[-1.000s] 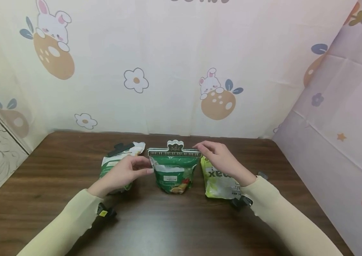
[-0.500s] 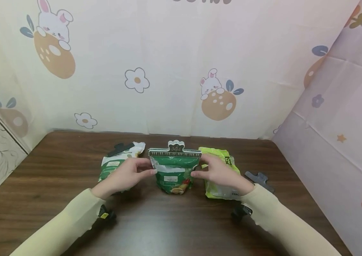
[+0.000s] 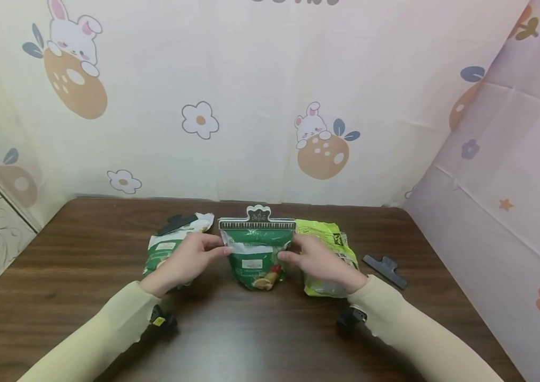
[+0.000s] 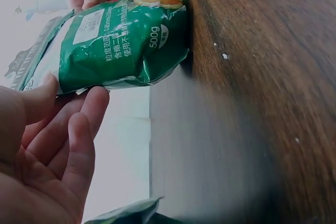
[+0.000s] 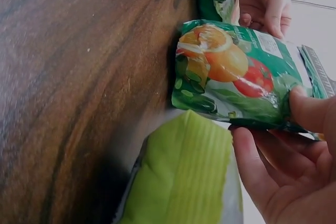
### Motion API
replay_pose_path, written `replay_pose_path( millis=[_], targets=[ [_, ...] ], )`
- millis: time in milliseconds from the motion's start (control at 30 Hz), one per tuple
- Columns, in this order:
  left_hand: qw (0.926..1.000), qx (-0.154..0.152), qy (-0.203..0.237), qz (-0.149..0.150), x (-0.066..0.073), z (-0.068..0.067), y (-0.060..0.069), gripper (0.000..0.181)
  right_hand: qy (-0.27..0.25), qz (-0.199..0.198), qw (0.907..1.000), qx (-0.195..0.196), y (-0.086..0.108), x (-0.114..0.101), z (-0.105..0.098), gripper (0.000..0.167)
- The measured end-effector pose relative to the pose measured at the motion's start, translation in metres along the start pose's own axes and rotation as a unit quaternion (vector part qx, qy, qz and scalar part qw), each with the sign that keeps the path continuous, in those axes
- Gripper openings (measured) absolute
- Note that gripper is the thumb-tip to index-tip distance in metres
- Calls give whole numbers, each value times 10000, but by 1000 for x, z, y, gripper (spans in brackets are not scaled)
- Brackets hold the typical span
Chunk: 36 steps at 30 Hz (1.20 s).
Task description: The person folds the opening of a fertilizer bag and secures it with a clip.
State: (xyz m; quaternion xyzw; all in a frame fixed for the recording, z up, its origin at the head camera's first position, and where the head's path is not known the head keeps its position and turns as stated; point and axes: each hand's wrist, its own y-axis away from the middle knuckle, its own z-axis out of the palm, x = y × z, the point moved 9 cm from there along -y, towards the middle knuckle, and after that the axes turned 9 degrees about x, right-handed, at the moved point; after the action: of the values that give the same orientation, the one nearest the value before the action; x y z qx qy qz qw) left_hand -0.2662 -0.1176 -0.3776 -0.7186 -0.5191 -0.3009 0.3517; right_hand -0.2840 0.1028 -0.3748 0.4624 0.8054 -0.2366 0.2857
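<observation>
A green food bag (image 3: pixel 253 268) with fruit pictures stands upright at the table's middle. Across its top runs a long clip (image 3: pixel 257 223) with a piano-key pattern and a scalloped grip. My left hand (image 3: pixel 187 262) holds the bag's left edge, thumb on the front and fingers behind. On the opposite edge, my right hand (image 3: pixel 316 259) pinches the bag the same way. The left wrist view shows "500g" printed on the green bag (image 4: pixel 123 51). Oranges and a tomato appear on the bag (image 5: pixel 236 72) in the right wrist view.
Behind my left hand lies a green-and-white bag (image 3: pixel 161 249) with a dark clip (image 3: pixel 177 224) on its top. A yellow-green bag (image 3: pixel 319 229) lies behind my right hand. One loose dark clip (image 3: pixel 386 271) rests further right on the brown table (image 3: pixel 246 339).
My right hand has come down from the clip's right end to the bag's right edge and now grips it. The left hand stays at the left edge, its thumb slightly further onto the front.
</observation>
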Motion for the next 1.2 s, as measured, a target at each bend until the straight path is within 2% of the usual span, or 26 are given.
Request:
replay_pose_path(
  millis=[167,333,600,800,900,1067,1200],
  targets=[
    [9999,120,35,-109,-2,1,-4,20,-297,359,9989,14,-2,8,1,21],
    [9990,339,0,-291,-3,1,-8,21,-775,795,9938,40,-4,13,3,25],
    [9916,597,279,-1116,-15,7,-10,30,-1752,1465,9731,307,-6,22,13,28],
    [9832,568,723,-1578,-21,12,-6,44,-2159,1758,9592,493,-3,26,15,35],
    [9807,503,814,-1706,-23,14,-4,50,-2308,1875,9532,546,-1,27,16,45],
    [9799,436,863,-1746,-24,17,-3,55,-2463,2137,9434,603,0,29,18,64],
    [9786,394,999,-1756,-25,21,-2,54,-2475,2276,9403,527,2,30,21,66]
  ],
)
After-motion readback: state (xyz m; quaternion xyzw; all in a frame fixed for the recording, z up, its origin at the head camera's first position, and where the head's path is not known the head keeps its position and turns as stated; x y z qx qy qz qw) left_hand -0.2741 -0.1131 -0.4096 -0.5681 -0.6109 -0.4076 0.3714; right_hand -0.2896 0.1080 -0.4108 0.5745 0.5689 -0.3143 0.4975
